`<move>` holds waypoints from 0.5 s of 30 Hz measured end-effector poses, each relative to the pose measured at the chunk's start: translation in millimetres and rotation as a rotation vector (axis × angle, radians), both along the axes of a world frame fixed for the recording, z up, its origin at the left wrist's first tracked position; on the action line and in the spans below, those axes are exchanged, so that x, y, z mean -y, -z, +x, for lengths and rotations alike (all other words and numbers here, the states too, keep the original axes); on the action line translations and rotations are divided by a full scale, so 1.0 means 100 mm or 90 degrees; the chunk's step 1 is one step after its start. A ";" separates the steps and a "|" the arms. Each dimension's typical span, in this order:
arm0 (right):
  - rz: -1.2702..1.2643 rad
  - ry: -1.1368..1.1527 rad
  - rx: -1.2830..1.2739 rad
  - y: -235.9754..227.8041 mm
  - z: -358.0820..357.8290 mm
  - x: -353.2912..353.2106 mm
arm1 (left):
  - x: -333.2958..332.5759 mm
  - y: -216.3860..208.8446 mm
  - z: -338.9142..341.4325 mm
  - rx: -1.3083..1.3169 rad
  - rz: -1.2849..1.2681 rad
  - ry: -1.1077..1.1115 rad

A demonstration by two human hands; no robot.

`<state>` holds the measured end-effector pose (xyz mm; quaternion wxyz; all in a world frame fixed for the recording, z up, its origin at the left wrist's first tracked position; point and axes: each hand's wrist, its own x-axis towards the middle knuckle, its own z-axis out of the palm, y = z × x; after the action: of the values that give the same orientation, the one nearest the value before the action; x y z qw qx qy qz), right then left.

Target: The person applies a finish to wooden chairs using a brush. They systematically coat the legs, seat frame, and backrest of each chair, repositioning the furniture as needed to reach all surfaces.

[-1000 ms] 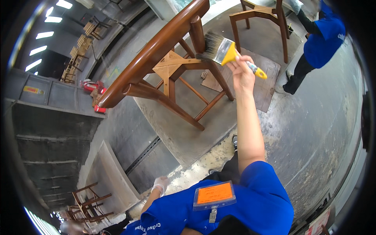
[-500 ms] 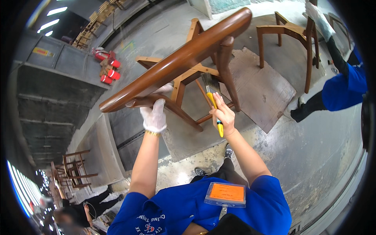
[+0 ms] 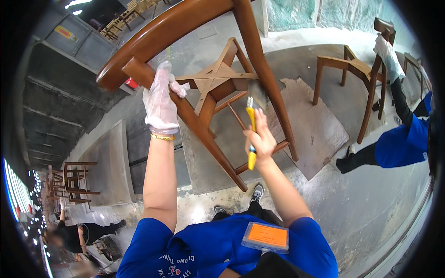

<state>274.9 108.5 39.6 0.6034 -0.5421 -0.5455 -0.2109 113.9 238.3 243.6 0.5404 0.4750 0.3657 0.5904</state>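
A brown, glossy wooden chair point(image 3: 211, 148) is tilted in front of me, its curved backrest toward the top of the view. My left hand point(image 3: 162, 104), in a thin whitish glove, wraps round the chair's left post just under the backrest. In my bare right hand point(image 3: 262, 141) is a paintbrush point(image 3: 251, 116) with a yellow handle and dark, blurred bristles pointing away from me. The bristles are beside the seat frame and the right post; whether they touch the wood, I cannot tell. The crossed seat braces point(image 3: 213, 79) are lighter wood.
On the right, a co-worker in blue point(image 3: 403, 148) holds another wooden chair point(image 3: 350, 67) with a gloved hand. A worn brown cardboard sheet point(image 3: 315, 132) lies on the floor. More chairs point(image 3: 79, 183) stand at left, near another person in dark clothes point(image 3: 88, 236).
The chair has turned, with its backrest swung up and away. My left hand has risen with it, and the brush has shifted slightly beside the right post.
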 end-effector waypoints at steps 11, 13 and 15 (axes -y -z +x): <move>-0.049 -0.694 -0.425 -0.54 0.28 -0.82 | -0.93 0.05 -0.03 -0.084 0.061 -0.005; -0.039 -0.467 -0.336 -0.57 0.27 -0.94 | -1.05 0.04 -0.04 -0.086 0.063 0.023; -0.100 -0.372 -0.293 -0.57 0.20 -1.06 | -1.17 0.03 -0.03 -0.075 0.057 0.025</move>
<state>295.0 214.9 97.0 0.7017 -0.4413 -0.5416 0.1397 111.0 354.9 240.6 0.5078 0.5398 0.3608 0.5662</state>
